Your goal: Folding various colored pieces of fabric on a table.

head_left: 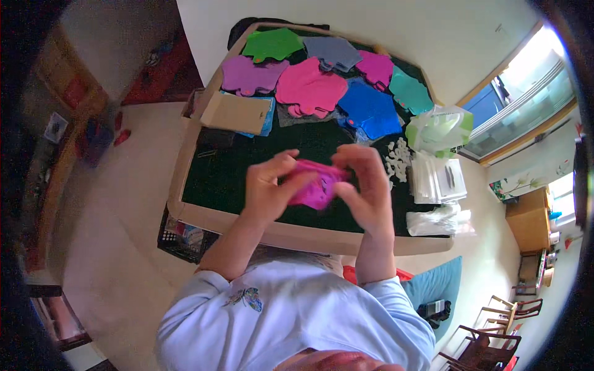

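Note:
Above the near part of the dark green table top (229, 179), I hold a folded magenta piece (320, 193) of thin, flexible sheet with small dark marks on its face. My left hand (269, 185) grips its left side, thumb across the front. At its upper right, my right hand (366, 185) pinches the edge with fingers bent and thumb close by; this hand is slightly blurred. Behind them lie flat stacks of similar shaped pieces: pink (311, 86), blue (371, 111), purple (253, 76), magenta (375, 68), green (272, 44), grey (333, 52) and teal (410, 91).
A brown cardboard piece (235, 112) lies at the table's left. On the right are small white parts (397, 159), a green-and-white plastic bag (440, 128), stacked clear sleeves (426, 182) and a plastic bundle (433, 220). A raised beige rim (260, 229) borders the table.

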`<action>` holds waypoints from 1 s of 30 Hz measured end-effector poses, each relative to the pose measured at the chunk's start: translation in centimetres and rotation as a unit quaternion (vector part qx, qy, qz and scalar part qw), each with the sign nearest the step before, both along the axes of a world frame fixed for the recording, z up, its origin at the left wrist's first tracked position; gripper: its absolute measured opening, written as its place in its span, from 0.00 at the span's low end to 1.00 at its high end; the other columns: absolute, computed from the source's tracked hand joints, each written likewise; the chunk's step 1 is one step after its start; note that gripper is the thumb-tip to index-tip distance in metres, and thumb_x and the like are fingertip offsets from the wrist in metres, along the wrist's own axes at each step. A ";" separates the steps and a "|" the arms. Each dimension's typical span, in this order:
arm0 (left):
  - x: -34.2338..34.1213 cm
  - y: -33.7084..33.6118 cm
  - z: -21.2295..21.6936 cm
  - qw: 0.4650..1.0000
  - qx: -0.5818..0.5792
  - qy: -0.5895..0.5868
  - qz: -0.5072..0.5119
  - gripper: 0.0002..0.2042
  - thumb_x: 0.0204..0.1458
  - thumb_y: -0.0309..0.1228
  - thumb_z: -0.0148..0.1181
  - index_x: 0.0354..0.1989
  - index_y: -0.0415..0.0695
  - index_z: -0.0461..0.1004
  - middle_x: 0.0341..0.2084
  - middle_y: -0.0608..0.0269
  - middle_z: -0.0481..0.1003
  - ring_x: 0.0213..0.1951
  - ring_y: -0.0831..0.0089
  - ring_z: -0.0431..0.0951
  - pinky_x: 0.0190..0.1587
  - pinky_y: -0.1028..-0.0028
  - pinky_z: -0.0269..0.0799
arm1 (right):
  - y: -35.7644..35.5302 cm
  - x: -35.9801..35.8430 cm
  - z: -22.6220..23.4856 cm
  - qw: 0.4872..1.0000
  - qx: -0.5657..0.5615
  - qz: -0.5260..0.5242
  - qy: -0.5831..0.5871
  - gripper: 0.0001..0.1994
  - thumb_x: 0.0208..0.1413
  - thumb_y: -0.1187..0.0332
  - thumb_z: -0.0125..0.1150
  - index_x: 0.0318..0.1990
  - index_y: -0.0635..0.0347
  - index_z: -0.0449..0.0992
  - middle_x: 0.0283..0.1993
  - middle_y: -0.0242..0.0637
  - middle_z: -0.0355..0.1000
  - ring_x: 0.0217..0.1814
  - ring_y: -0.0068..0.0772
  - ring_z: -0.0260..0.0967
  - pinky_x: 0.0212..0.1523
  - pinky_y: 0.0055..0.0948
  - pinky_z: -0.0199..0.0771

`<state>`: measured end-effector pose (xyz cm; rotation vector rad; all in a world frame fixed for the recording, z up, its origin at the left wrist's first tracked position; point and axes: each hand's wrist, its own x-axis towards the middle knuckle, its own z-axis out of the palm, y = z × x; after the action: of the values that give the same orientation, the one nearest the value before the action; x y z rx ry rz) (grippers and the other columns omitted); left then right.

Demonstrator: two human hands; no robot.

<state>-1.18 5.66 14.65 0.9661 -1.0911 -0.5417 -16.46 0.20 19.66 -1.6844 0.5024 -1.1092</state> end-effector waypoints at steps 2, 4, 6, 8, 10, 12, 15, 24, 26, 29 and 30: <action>0.3 -0.1 0.0 0.998 0.033 0.032 0.050 0.03 0.41 0.22 0.64 0.26 0.40 0.77 0.22 0.69 0.75 0.30 0.83 0.72 0.42 0.76 0.68 | -0.8 -0.6 -1.7 0.999 0.009 0.032 0.036 0.11 0.47 0.77 0.60 0.39 0.67 0.69 0.38 0.35 0.67 0.42 0.22 0.65 0.43 0.21 0.65; 0.1 -0.1 1.4 0.992 0.080 0.095 0.008 0.02 0.42 0.22 0.64 0.25 0.40 0.77 0.21 0.71 0.75 0.28 0.85 0.70 0.35 0.81 0.66 | -1.3 -0.8 -3.6 0.993 0.081 0.053 0.070 0.09 0.49 0.78 0.58 0.38 0.65 0.69 0.34 0.30 0.68 0.39 0.18 0.66 0.40 0.18 0.66; 0.2 -0.5 1.3 0.988 0.101 0.116 0.009 0.02 0.42 0.22 0.63 0.25 0.39 0.77 0.21 0.72 0.75 0.27 0.87 0.70 0.33 0.82 0.65 | -1.6 -0.4 -4.2 0.991 0.129 0.025 -0.001 0.07 0.49 0.78 0.58 0.36 0.65 0.69 0.29 0.28 0.69 0.33 0.16 0.67 0.36 0.16 0.66; 0.7 -0.9 0.8 0.983 0.121 0.139 0.013 0.01 0.43 0.22 0.63 0.25 0.39 0.77 0.21 0.72 0.74 0.27 0.88 0.69 0.30 0.82 0.64 | -0.5 0.1 -3.1 0.989 0.137 0.050 0.035 0.05 0.49 0.79 0.58 0.33 0.66 0.69 0.30 0.30 0.70 0.32 0.16 0.67 0.35 0.15 0.66; 1.3 -1.2 0.3 0.979 0.132 0.155 0.026 0.01 0.43 0.22 0.63 0.26 0.40 0.78 0.22 0.73 0.75 0.25 0.90 0.67 0.28 0.83 0.63 | -1.2 -0.8 -5.5 0.983 0.107 0.082 0.127 0.07 0.49 0.77 0.59 0.36 0.65 0.69 0.31 0.30 0.70 0.34 0.17 0.67 0.36 0.16 0.67; 0.8 -1.1 0.5 0.979 0.123 0.164 0.018 0.02 0.43 0.23 0.63 0.26 0.39 0.78 0.21 0.73 0.75 0.25 0.89 0.68 0.28 0.83 0.63 | -1.4 -1.1 -6.2 0.977 0.156 0.088 0.114 0.10 0.48 0.76 0.61 0.38 0.64 0.69 0.32 0.30 0.70 0.35 0.18 0.68 0.37 0.17 0.68; 0.6 -1.4 0.4 0.986 0.115 0.117 0.033 0.02 0.43 0.24 0.63 0.26 0.40 0.77 0.21 0.72 0.75 0.25 0.89 0.68 0.28 0.83 0.63 | -0.9 0.6 -4.3 0.975 0.197 0.085 -0.051 0.09 0.48 0.75 0.61 0.37 0.66 0.70 0.31 0.30 0.71 0.35 0.18 0.67 0.38 0.20 0.70; 3.5 -5.0 -2.9 0.971 0.002 -0.241 0.013 0.20 0.42 0.31 0.64 0.45 0.40 0.70 0.43 0.54 0.70 0.48 0.64 0.69 0.51 0.67 0.63 | -4.1 -0.8 -8.5 0.986 0.160 -0.049 0.019 0.11 0.47 0.78 0.59 0.41 0.66 0.73 0.36 0.32 0.73 0.35 0.18 0.68 0.37 0.19 0.67; 7.7 -8.2 -6.8 0.936 0.035 -0.325 0.129 0.26 0.41 0.38 0.65 0.49 0.41 0.68 0.43 0.54 0.70 0.49 0.59 0.68 0.50 0.64 0.63 | -6.5 -2.6 -11.6 0.980 0.179 -0.073 0.038 0.11 0.48 0.76 0.58 0.40 0.66 0.73 0.35 0.31 0.73 0.34 0.19 0.69 0.36 0.18 0.66; 12.0 -10.4 -11.6 0.821 0.140 -0.487 0.265 0.26 0.39 0.38 0.66 0.48 0.40 0.68 0.41 0.53 0.71 0.46 0.56 0.69 0.49 0.62 0.64 | -10.0 -4.8 -18.0 0.967 0.241 -0.082 0.003 0.10 0.48 0.76 0.57 0.41 0.65 0.72 0.36 0.31 0.73 0.35 0.20 0.69 0.36 0.19 0.67; 13.1 -10.8 -12.4 0.802 0.179 -0.512 0.248 0.26 0.38 0.38 0.66 0.48 0.41 0.68 0.39 0.52 0.71 0.45 0.54 0.69 0.49 0.62 0.64 | -10.3 -5.0 -18.4 0.968 0.237 -0.077 0.003 0.10 0.48 0.76 0.57 0.41 0.65 0.72 0.36 0.31 0.73 0.35 0.20 0.69 0.36 0.19 0.67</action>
<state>11.90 -5.10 2.28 1.9222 -1.6112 0.3070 -21.43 -10.11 1.24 -1.2446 0.8422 -0.9966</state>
